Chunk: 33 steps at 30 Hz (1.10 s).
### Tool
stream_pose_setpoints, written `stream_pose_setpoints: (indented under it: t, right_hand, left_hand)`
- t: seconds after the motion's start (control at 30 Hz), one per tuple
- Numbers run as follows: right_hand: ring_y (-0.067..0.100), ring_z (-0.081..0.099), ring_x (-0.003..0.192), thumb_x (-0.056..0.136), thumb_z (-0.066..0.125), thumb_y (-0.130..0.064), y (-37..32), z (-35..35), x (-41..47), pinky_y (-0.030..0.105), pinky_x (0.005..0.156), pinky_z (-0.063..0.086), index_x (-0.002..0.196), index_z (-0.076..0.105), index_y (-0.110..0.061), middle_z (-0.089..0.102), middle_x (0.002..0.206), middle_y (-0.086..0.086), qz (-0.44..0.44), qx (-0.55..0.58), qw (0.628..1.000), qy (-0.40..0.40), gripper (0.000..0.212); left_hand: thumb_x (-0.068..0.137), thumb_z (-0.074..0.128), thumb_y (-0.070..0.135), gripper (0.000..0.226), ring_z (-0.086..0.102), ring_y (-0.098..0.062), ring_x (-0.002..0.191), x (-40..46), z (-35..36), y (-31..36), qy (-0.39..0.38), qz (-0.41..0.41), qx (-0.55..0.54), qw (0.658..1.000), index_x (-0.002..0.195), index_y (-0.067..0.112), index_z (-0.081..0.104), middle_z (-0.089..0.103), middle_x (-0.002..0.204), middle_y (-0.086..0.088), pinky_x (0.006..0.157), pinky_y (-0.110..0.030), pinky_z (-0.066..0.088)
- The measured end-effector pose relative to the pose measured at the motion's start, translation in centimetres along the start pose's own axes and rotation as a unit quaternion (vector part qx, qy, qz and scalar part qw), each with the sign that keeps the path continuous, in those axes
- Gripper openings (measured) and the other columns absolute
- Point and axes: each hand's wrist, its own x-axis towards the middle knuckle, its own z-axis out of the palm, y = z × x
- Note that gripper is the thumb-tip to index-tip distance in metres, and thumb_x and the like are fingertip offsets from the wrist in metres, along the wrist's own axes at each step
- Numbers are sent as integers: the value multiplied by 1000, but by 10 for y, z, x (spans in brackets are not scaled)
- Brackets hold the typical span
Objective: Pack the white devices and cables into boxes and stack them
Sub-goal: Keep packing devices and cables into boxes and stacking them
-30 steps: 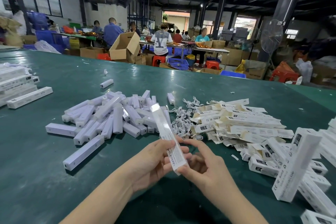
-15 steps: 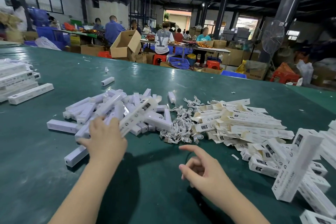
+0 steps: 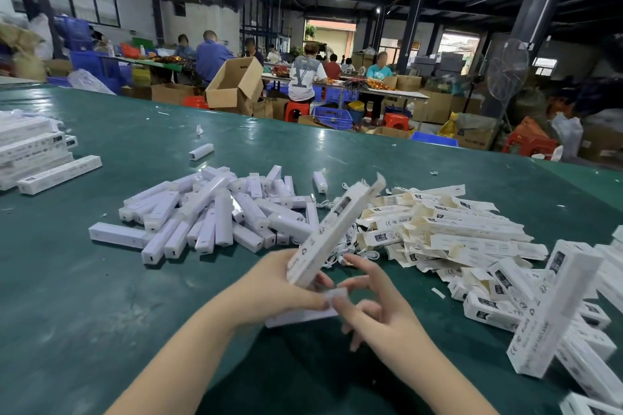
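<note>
My left hand (image 3: 276,293) grips a long white printed box (image 3: 333,229), tilted up to the right with its far flap open. A white device (image 3: 300,315) lies just under that hand. Its near end sits between the thumb and forefinger of my right hand (image 3: 381,313), whose other fingers are spread. Behind the hands, a heap of loose white devices (image 3: 215,219) lies on the green table (image 3: 84,313). A tangle of white cables (image 3: 362,251) sits right of the heap, beside a pile of flat unfolded boxes (image 3: 455,229).
Packed boxes (image 3: 556,313) are piled at the right edge, one leaning upright. A neat stack of packed boxes (image 3: 30,158) lies at the far left. A lone device (image 3: 201,152) rests farther back. Beyond the table, people work among cardboard cartons.
My left hand reached to the device heap with the box, then came back to the middle with a device under it. My right hand moved in to meet the device's end.
</note>
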Motion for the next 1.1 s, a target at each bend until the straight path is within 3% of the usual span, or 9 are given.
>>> stream_pose_setpoints:
  t: [0.07, 0.13, 0.2, 0.3, 0.43, 0.53, 0.67, 0.83, 1.1]
  right_hand:
    - [22, 70, 79, 86, 71, -18, -5, -1, -2, 34, 62, 59, 121, 63, -34, 67, 99, -3, 23, 73, 997, -23, 40]
    - [26, 72, 85, 83, 71, -14, -10, -3, -1, 34, 67, 61, 108, 73, -17, 71, 98, 10, 27, 106, 994, -13, 25]
    - [26, 72, 81, 86, 70, -9, -13, -7, 0, 31, 65, 61, 96, 76, -11, 73, 91, 15, 29, 98, 994, 33, 12]
    - [19, 72, 65, 89, 67, -8, -14, -22, 4, 22, 58, 57, 89, 75, -16, 75, 83, 8, 19, 57, 989, 139, 11]
    - [13, 73, 77, 91, 58, 0, -10, -47, 11, 17, 68, 58, 93, 71, -14, 72, 95, 2, -7, 181, 943, 278, 19]
    - [11, 72, 80, 91, 59, 3, -11, -57, 13, 16, 76, 57, 86, 73, -15, 73, 94, 5, -63, 252, 910, 322, 23]
    - [11, 66, 91, 86, 67, 1, -9, -59, 13, 21, 90, 52, 81, 78, -28, 75, 92, -4, -80, 173, 921, 340, 32]
    - [1, 63, 107, 80, 67, 13, -15, -47, 6, 10, 91, 47, 80, 76, -38, 72, 104, -15, -183, 18, 931, 317, 51]
    - [2, 63, 106, 79, 61, 21, -20, -46, 2, 11, 89, 48, 84, 73, -22, 71, 102, -15, -243, 7, 914, 325, 46]
  left_hand:
    - [71, 78, 5, 23, 70, -12, 87, -1, 8, -1, -54, 10, -52, 997, 92, 11, 70, 75, 88, 0, 77, -18, 52]
    - [71, 78, 12, 16, 69, -12, 84, -2, 11, -2, -43, 18, -91, 995, 83, 21, 70, 73, 83, 1, 75, -19, 51]
    - [73, 81, 26, 20, 68, -8, 77, 2, 14, -3, 34, 12, -97, 995, 86, 23, 67, 72, 78, 7, 68, -18, 51]
    - [81, 73, 39, 18, 63, -6, 58, 7, 14, -6, 197, 33, -69, 977, 90, 27, 63, 68, 65, 9, 56, -16, 50]
    - [74, 56, 69, 33, 51, -5, 57, 7, 8, -15, 233, 56, 30, 970, 86, 38, 57, 57, 63, 13, 58, -21, 44]
    - [77, 64, 52, 26, 51, -7, 61, 7, 7, -21, 260, 74, 188, 944, 82, 31, 50, 59, 70, 9, 55, -22, 40]
    - [79, 60, 25, 20, 50, -17, 69, 8, 5, -25, 250, 59, 303, 918, 83, 30, 41, 56, 73, 9, 62, -32, 46]
    - [84, 58, 34, 14, 51, -20, 69, 11, 7, -26, 242, 64, 324, 912, 81, 25, 47, 52, 66, 6, 62, -32, 45]
    - [79, 53, 38, 23, 51, -14, 59, 12, 7, -25, 246, 16, 344, 906, 66, 23, 43, 53, 60, 4, 48, -26, 33]
